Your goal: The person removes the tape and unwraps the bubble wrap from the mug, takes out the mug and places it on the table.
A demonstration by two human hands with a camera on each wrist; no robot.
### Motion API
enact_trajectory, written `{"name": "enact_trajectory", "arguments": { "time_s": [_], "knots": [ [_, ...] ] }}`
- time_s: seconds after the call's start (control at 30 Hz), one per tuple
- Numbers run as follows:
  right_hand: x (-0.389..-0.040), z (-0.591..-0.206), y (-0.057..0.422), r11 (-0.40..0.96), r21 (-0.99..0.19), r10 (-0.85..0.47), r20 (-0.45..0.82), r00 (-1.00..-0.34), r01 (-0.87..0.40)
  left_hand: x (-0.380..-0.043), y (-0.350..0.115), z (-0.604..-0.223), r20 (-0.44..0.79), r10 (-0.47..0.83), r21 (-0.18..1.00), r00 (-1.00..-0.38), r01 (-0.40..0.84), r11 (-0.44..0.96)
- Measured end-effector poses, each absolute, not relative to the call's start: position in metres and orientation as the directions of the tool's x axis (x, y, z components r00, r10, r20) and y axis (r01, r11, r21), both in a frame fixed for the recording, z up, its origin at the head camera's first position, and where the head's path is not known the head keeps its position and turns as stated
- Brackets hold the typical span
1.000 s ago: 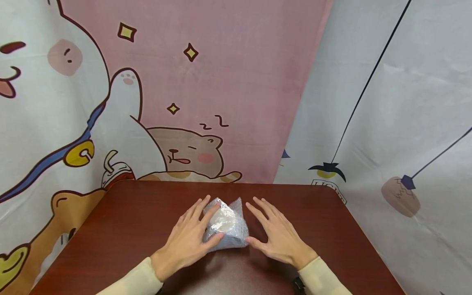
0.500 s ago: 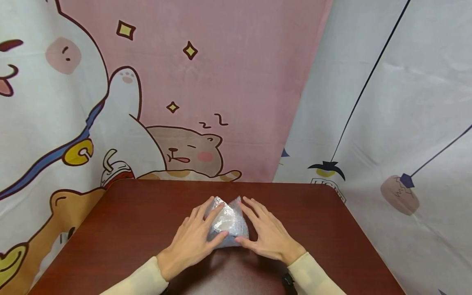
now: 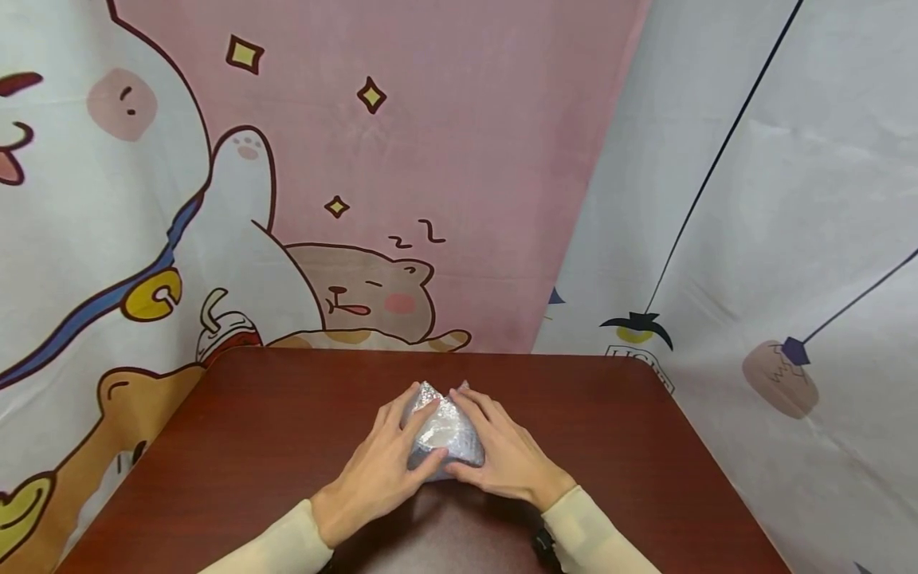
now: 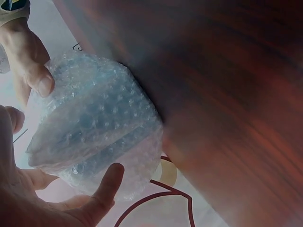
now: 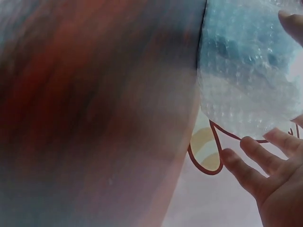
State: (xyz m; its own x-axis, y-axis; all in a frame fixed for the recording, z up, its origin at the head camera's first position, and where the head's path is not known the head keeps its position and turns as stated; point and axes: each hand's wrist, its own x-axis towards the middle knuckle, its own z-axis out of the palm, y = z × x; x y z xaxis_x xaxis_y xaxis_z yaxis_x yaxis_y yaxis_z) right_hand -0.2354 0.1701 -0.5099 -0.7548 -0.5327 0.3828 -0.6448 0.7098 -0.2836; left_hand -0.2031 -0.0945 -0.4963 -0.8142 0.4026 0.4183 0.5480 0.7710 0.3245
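A bubble-wrapped package (image 3: pixel 448 430) sits on the table between my two hands, two pointed corners of its wrap sticking up at the back. Over its left side spreads my left hand (image 3: pixel 376 462), thumb near the front and fingers reaching toward the back. My right hand (image 3: pixel 511 458) covers the right side in the same way, fingers close over the right corner. In the left wrist view, the right thumb (image 4: pixel 43 82) overlaps the bubble wrap (image 4: pixel 99 109). The right wrist view shows the right hand's fairly straight fingers (image 5: pixel 244 172) spread at the wrap's edge. Whatever is inside looks bluish and is blurred by the wrap.
The dark red-brown table (image 3: pixel 287 414) extends around the package. Behind it hangs a pink and white cloth (image 3: pixel 488 175) with cartoon animals. A black wrist strap (image 3: pixel 545 546) shows below the right sleeve (image 3: pixel 595 530).
My right hand has moved left onto the package's right side, and my left hand has edged right. The gap between the hands has narrowed. The package stays about where it was.
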Motion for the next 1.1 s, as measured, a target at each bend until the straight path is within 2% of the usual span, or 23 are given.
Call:
{"name": "enact_trajectory", "arguments": {
  "time_s": [0.63,0.87,1.1],
  "knots": [
    [-0.235,-0.508,0.176,0.696,-0.323,-0.494,0.434,-0.754,-0.641,-0.209,-0.082,-0.498,0.465,0.445,0.353,-0.765,0.622,0.699],
    [-0.237,-0.509,0.181,0.704,-0.310,-0.484,0.450,-0.750,-0.639,-0.213,-0.077,-0.496,0.440,0.458,0.381,-0.773,0.622,0.684],
    [-0.237,-0.509,0.185,0.714,-0.344,-0.468,0.412,-0.782,-0.609,-0.215,-0.074,-0.495,0.409,0.466,0.389,-0.785,0.612,0.689]
  ]
}}
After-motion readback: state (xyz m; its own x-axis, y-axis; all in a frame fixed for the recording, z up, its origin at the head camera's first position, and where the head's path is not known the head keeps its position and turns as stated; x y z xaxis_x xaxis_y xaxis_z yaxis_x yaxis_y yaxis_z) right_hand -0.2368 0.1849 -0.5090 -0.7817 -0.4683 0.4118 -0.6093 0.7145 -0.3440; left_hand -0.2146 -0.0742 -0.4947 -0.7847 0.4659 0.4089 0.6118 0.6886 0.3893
